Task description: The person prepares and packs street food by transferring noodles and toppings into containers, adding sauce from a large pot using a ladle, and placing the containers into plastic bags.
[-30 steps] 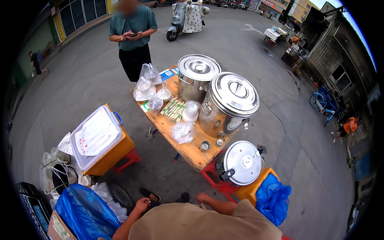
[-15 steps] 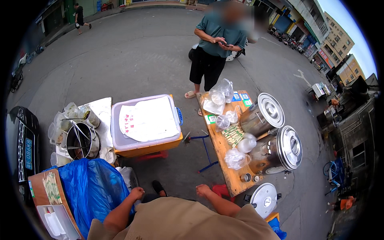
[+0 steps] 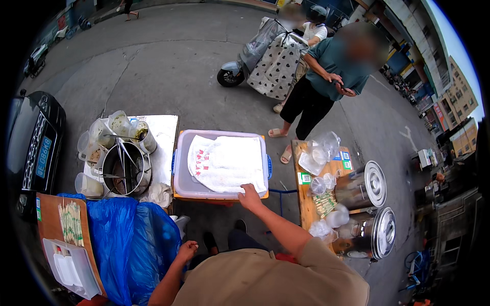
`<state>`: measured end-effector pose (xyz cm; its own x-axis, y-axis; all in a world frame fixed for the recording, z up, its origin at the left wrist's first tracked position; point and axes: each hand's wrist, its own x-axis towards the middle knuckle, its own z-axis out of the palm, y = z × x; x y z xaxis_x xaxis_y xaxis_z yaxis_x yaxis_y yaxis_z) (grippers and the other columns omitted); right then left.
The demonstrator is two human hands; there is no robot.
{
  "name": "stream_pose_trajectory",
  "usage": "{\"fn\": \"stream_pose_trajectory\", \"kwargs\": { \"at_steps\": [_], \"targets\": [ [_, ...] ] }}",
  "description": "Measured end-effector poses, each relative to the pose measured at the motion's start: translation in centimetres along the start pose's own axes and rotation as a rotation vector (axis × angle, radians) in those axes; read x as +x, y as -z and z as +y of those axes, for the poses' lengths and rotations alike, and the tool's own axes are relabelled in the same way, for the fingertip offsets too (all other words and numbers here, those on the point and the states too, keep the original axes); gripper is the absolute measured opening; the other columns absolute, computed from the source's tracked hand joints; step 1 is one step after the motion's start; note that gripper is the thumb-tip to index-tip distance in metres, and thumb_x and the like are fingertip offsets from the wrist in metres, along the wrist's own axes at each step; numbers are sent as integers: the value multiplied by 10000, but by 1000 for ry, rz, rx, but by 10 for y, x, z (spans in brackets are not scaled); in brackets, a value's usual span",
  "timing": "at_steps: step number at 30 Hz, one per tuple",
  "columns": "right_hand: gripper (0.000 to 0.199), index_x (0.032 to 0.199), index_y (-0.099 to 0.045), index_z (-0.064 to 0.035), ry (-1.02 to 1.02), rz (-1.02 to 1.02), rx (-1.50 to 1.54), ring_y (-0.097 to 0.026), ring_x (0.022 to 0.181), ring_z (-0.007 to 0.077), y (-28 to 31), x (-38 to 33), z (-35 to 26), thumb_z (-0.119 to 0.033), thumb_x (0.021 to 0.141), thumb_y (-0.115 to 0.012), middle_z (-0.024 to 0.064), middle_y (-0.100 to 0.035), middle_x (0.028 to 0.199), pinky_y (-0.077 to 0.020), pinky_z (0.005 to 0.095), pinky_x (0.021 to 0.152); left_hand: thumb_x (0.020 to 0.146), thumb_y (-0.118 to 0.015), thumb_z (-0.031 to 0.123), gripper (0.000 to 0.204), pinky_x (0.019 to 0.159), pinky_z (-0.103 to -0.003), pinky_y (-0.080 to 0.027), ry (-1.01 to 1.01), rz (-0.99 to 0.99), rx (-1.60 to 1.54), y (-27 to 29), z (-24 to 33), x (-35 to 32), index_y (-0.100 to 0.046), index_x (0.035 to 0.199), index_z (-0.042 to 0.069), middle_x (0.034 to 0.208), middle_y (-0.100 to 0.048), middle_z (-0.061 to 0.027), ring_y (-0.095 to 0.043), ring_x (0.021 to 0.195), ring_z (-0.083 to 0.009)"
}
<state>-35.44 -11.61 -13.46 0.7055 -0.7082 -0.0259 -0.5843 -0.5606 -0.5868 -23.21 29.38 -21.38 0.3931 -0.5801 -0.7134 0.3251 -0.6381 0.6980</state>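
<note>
My right hand reaches forward to the near right edge of a translucent plastic tub. Its bent fingers are at the border of the white cloth with red lettering that lies over the tub; how firmly they grip is hard to see. Back near my body, my left hand is curled closed, with nothing visible in it. Beside it lies a crumpled blue plastic sheet. The tub rests on a yellow box with blue handles.
Left stand a metal pot with utensils, several plastic containers and a wooden board. Right, a wooden table bears steel drums, bags and cups. Ahead are a person and a scooter; a car stands far left.
My right hand has moved forward and left from beside the table to the tub's edge. My view has turned and shifted right. A scooter with a rider has come into view behind the standing person.
</note>
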Motion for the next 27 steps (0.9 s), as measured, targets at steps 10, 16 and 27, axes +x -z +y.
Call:
{"fn": "stream_pose_trajectory", "kwargs": {
  "at_steps": [10, 16, 27],
  "targets": [
    [1132, 1645, -67, -167, -188, -529, -496, 3, 1378, 754, -15, 108, -58, -605, 833, -723, 186, 80, 1694, -252, 856, 998, 947, -676, 202, 210, 608, -280, -469, 99, 333, -218, -15, -41, -67, -682, 1080, 40, 810, -657, -13, -580, 676, -108],
    [1157, 1640, -24, -118, -183, -595, -484, 48, 1364, 767, -12, 118, -69, -617, 847, -703, 229, 137, 1675, -200, 874, 993, 927, -686, 294, 319, 751, -348, -545, 190, 425, 113, -47, -108, -84, -719, 1102, 30, 946, -736, -95, -682, 807, -182],
    [1166, 1595, 92, 22, 141, -951, -748, -5, 1457, 654, -8, 149, -56, -580, 914, -639, 322, 95, 1650, -232, 824, 1043, 941, -700, 396, 444, 684, -375, -533, 285, 664, -970, -134, -133, -93, -592, 1265, 112, 1025, -657, -82, -656, 832, -226]
  ]
}}
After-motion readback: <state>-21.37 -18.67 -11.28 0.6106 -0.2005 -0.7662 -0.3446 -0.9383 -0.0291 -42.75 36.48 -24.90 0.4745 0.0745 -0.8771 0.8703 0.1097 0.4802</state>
